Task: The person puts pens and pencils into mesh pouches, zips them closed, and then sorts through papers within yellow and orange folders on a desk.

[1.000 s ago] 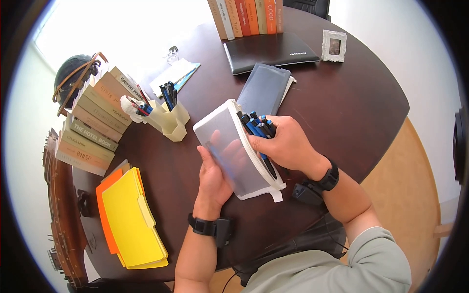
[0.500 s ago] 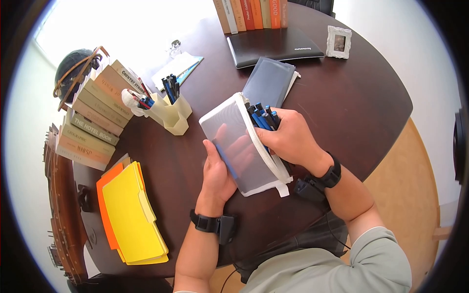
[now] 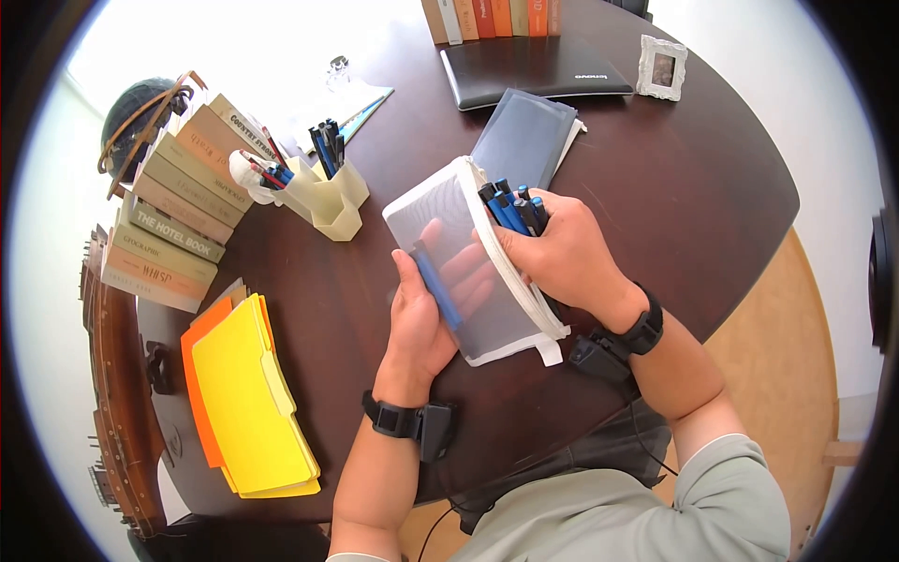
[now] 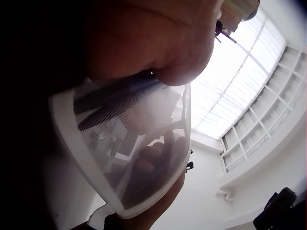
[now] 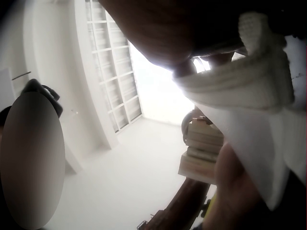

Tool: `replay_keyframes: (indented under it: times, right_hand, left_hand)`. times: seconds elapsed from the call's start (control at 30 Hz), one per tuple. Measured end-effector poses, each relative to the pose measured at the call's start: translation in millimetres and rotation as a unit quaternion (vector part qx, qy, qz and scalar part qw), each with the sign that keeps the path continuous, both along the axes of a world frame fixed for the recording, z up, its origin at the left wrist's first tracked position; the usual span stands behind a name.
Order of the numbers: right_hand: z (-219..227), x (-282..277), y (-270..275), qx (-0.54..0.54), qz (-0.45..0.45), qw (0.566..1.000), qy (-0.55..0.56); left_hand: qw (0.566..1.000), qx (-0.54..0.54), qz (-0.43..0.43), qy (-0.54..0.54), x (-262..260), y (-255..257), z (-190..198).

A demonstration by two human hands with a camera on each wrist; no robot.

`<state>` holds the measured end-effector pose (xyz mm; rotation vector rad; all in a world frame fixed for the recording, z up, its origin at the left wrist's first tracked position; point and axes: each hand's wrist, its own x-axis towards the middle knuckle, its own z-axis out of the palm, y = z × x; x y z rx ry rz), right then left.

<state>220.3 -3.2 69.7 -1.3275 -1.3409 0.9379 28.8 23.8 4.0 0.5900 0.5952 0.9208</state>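
Observation:
The left hand (image 3: 421, 323) holds a white-edged mesh pouch (image 3: 440, 211) from beneath, its thumb at the near side and its fingers showing through the mesh. Blue pens (image 3: 435, 286) show through the mesh beside the fingers. At the pouch's zipped edge, the right hand (image 3: 576, 248) grips a bundle of blue and black pens (image 3: 513, 208), whose lower ends are hidden. In the left wrist view, dark pens (image 4: 110, 103) lie against the mesh under the palm. The right wrist view has the white zipper edge (image 5: 230, 86) close by.
Behind the pouch lie a dark pouch (image 3: 524, 136) and a black laptop (image 3: 534, 77). A pen holder (image 3: 335, 214) and stacked books (image 3: 173, 215) stand to the left, with yellow folders (image 3: 248, 403) nearer. A photo frame (image 3: 661, 67) stands at the back right.
The long black pen end that stuck out below the right hand is no longer visible. The head view has shifted, moving desk items upward in it. Both hands keep their holds.

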Motion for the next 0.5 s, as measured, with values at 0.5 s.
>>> replay_keyframes:
  times: [0.5]
  right_hand:
    - [-4.8,9.0,7.9,0.009,-0.009,0.998,0.065]
  left_hand:
    - [1.0,0.005,-0.001,-0.006,-3.1,4.7,-12.6]
